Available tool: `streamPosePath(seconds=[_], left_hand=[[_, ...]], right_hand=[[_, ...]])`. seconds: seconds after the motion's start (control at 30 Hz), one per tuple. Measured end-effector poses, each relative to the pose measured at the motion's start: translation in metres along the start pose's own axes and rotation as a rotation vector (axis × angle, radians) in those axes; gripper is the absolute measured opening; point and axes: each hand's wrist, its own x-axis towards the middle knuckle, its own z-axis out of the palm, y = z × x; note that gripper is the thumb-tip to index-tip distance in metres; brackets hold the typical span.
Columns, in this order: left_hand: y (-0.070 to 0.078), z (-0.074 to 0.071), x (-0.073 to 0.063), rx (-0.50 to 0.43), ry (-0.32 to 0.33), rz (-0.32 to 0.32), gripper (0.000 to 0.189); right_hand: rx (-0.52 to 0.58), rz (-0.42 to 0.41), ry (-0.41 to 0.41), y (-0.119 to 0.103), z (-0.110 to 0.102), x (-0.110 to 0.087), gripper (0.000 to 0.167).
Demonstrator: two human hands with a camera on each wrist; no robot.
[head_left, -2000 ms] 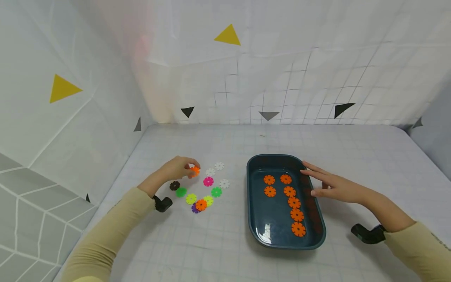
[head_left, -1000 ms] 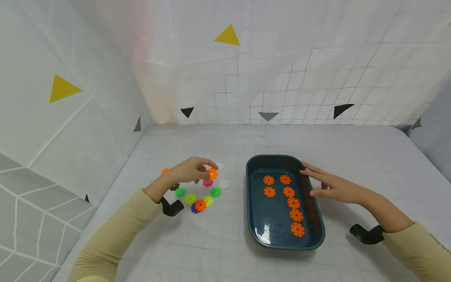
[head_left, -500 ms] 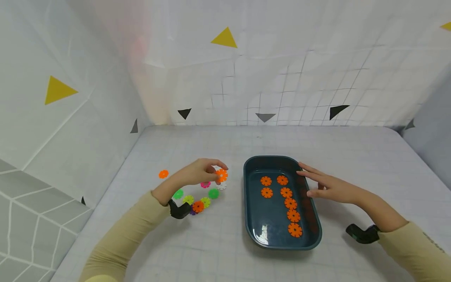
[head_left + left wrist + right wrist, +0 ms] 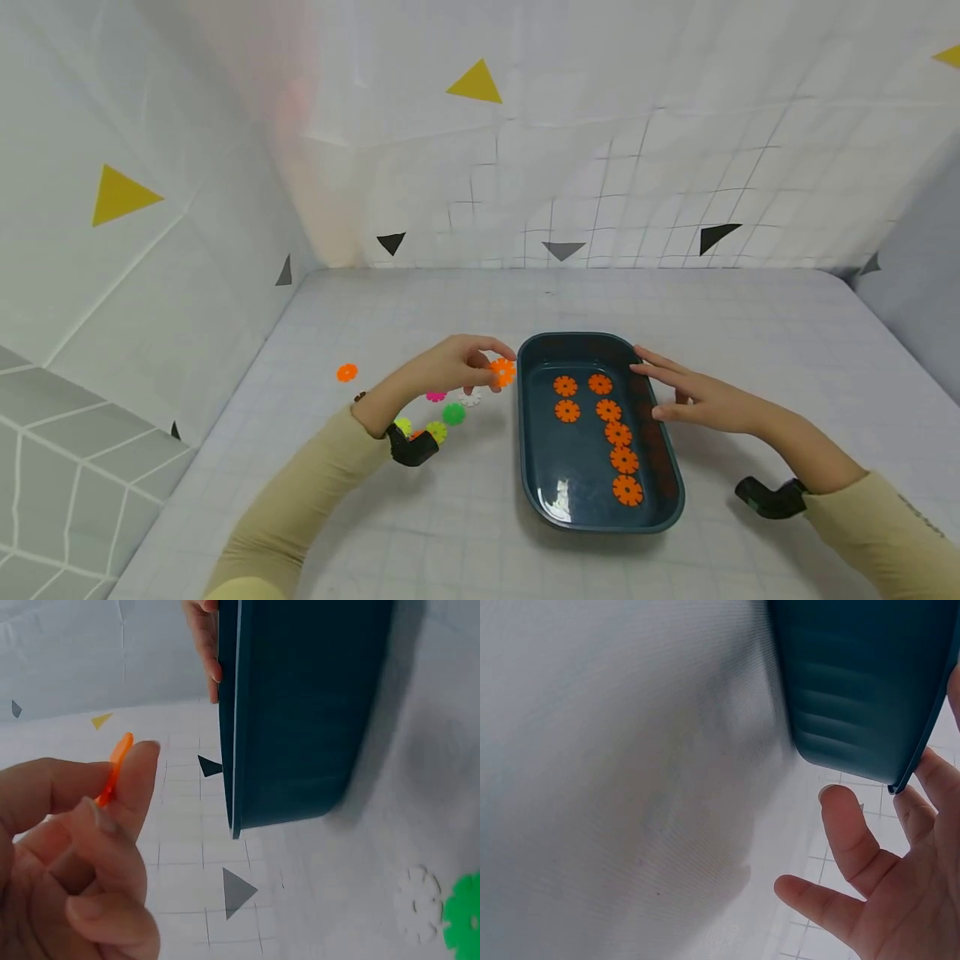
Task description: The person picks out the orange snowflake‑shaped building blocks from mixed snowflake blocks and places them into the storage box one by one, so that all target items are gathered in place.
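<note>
My left hand pinches an orange notched plastic disc between thumb and fingertips, in the air just outside the left rim of the dark blue tray. In the left wrist view the disc appears edge-on, apart from the tray wall. Several orange discs lie flat on the tray floor, most in a column along its right side. At the tray's right rim rests my right hand, its fingers extended; the right wrist view shows fingertips touching the rim and others spread away from it.
Left of the tray, loose discs lie on the white table, among them green, white, pink and yellow; my left arm covers some. A lone orange disc lies farther left. White sheeting stands behind.
My left hand has carried an orange disc rightward from the loose discs to near the tray's left rim. The lone orange disc at far left has come into sight. The right hand stays put.
</note>
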Motion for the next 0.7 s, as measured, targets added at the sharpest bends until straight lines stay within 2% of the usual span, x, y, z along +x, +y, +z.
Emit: streamPosePath(seconds=[0.4,0.7], left_hand=[[0.016,0.011,0.014,-0.016,-0.036,0.038,0.033],[0.023,0.017,0.017,-0.024,-0.041,0.032,0.036]], right_hand=[[-0.012,-0.007,0.009,0.002,0.001,0.0,0.063],[-0.006,-0.015,0.006,0.001,0.0,0.0,0.062]])
